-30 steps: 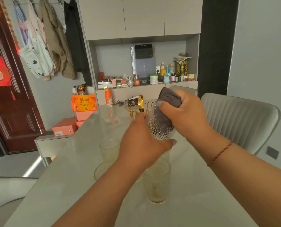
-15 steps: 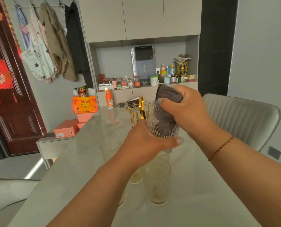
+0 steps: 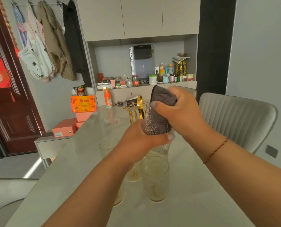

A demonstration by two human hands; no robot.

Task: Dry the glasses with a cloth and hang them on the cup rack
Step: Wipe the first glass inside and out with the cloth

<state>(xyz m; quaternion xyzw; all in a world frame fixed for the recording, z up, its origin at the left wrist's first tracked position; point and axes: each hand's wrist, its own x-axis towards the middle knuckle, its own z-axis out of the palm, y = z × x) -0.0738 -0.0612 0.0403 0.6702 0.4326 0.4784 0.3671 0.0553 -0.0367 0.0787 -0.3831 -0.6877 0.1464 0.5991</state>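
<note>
from the head camera, the drying step is in hand: the embossed glass (image 3: 154, 126) is held up over the table (image 3: 202, 202), tipped with its mouth towards the far side, and the grey cloth (image 3: 162, 97) is stuffed down inside it, a tuft sticking out at the top. the left hand (image 3: 136, 143) wraps round the glass's lower part, thumb lying across the front. the right hand (image 3: 180, 112) comes over from the right, fingers curled and pinching the cloth at the glass's mouth, wrist bent down, a red string round it.

i'd say the inside wipe is under way and hanging is not yet begun. the gold cup rack (image 3: 137, 110) stands just behind the hands, with no glass that i can see on it. next, to my eye, the cloth must come out and the glass be turned mouth down over a prong.

more ribbed glasses wait on the table below the hands; the nearest glass (image 3: 154, 177) stands upright.
</note>
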